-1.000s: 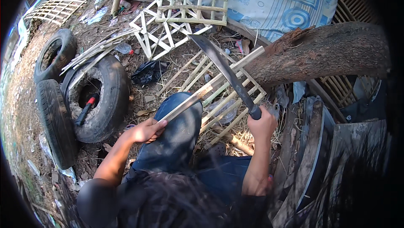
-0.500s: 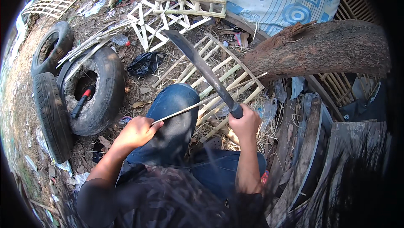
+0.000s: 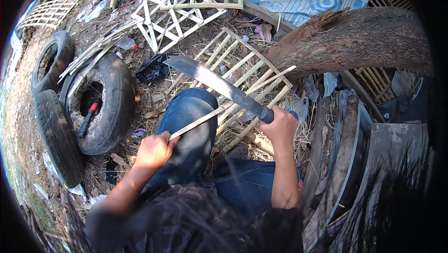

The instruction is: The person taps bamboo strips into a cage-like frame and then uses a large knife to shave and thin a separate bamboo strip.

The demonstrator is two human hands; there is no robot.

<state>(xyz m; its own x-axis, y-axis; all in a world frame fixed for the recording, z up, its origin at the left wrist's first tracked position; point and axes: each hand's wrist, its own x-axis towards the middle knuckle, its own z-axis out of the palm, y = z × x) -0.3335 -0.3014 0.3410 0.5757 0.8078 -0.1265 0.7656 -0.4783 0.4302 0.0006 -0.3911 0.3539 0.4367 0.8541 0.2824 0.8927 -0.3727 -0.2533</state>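
The machete (image 3: pixel 210 79) has tipped lower leftward, giving a flatter angle across the bamboo strip (image 3: pixel 196 124); right hand (image 3: pixel 281 123) wraps its handle (image 3: pixel 267 115) firmly, left hand (image 3: pixel 155 150) pinches the strip's near end.

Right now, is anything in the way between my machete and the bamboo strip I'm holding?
Nothing visible: the machete in your right hand crosses in front of the bamboo strip your left hand holds; whether they touch, I can't tell.

Tires (image 3: pixel 121 106), black bag (image 3: pixel 152 70) on littered ground (image 3: pixel 148 93)
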